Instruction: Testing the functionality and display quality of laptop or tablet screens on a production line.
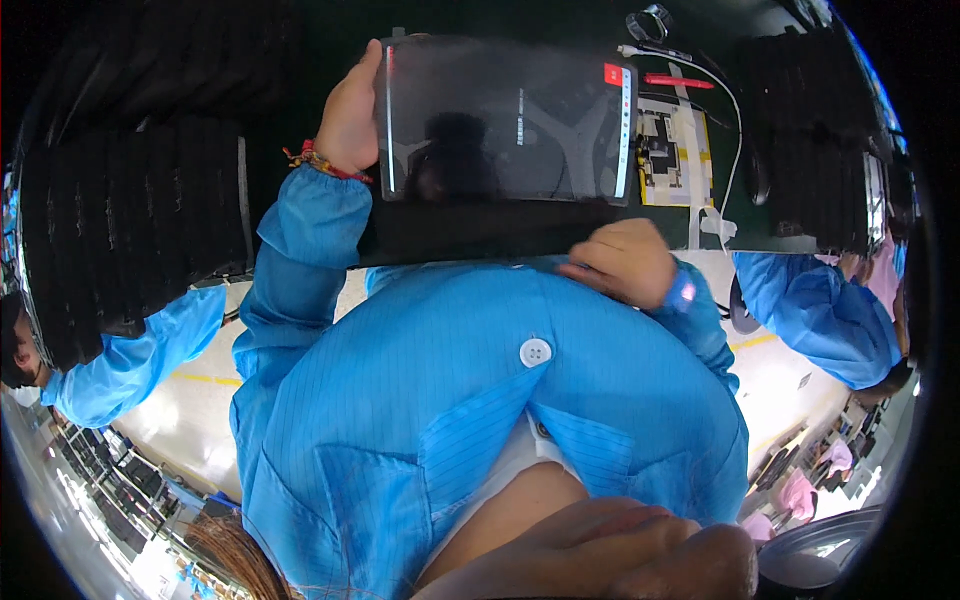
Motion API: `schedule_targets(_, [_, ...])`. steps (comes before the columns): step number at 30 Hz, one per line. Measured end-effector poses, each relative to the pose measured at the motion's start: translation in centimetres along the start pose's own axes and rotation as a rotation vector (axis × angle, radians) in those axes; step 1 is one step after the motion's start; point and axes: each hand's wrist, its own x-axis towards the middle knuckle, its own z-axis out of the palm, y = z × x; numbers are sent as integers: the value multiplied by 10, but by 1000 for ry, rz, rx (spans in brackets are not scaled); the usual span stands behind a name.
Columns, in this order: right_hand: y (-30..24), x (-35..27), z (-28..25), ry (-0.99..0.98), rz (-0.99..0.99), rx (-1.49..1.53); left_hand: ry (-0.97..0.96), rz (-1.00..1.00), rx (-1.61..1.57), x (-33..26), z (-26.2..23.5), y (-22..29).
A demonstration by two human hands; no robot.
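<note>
The L hand is gripping the tablet by its left side edge; one digit shows along this edge, and the others go out of sight, so their exact place is not clear. For holding it well, IMO, the L fingers should press only on the rim, w/ light and even force, and not on the glass, b/c a mark or a slip is the main risk w/ one-sided support. The R hand is below the tablet's right part, apart from it, w/ fingers half curled and a bit blurred; if they have sth inside, I am not able to say. IMO these R fingers could support the free right edge for better balance.

Up and to the right of the R fingers is the board w/ white tape across it; farther up lie the red pen and the white cable. To the left of the L fingers are black stacks.
</note>
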Motion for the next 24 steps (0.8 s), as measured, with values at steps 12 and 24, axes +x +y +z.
schedule_targets(12, [9,35,45,288,167,-158,95,47,-103,5,-11,1])
schedule_targets(24, [149,10,-53,398,418,-394,37,-26,-148,9,-11,4])
